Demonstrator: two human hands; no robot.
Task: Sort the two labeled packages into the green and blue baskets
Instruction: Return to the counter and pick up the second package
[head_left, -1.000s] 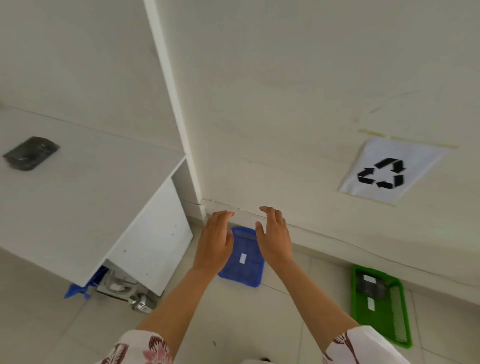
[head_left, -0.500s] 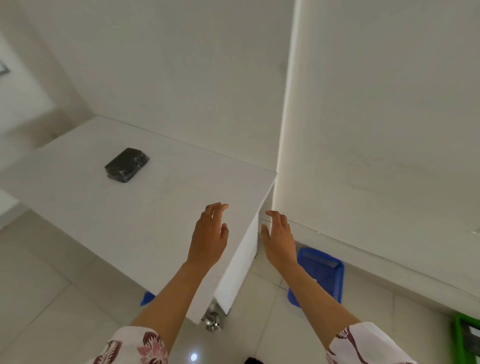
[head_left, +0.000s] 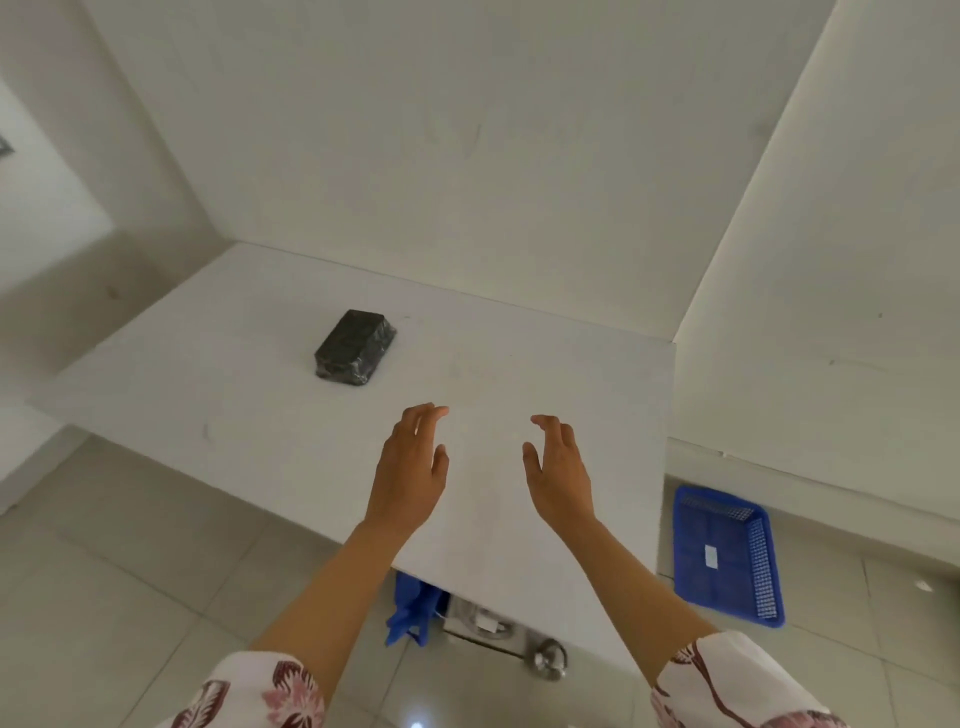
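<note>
Black wrapped package (head_left: 355, 347) lying on white table (head_left: 208, 395), left hand (head_left: 413, 467) and right hand (head_left: 558, 470) empty above it, fingers spread, blue basket (head_left: 727, 558) on floor at right

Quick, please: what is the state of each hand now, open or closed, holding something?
Left hand: open, holding nothing, above the white table.
Right hand: open, holding nothing.

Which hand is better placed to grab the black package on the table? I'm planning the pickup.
Probably the left hand: it hovers open nearer the black package, which lies ahead and to its left on the table. The right hand, also open, would have to cross over.
</note>
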